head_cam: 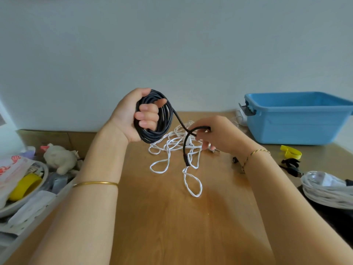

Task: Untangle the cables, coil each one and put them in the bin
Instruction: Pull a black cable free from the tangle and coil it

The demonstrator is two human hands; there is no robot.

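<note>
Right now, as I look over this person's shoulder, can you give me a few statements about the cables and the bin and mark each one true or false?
1. The left hand grips a coil of black cable. True.
2. The right hand lies flat and idle on the table. False: it is raised and pinches the loose end of the black cable.
3. The white cable lies in loose, tangled loops on the table. True.
4. The black cable is already in the blue bin. False: both hands hold it in the air, and the bin stands apart at the far right of the table.
</note>
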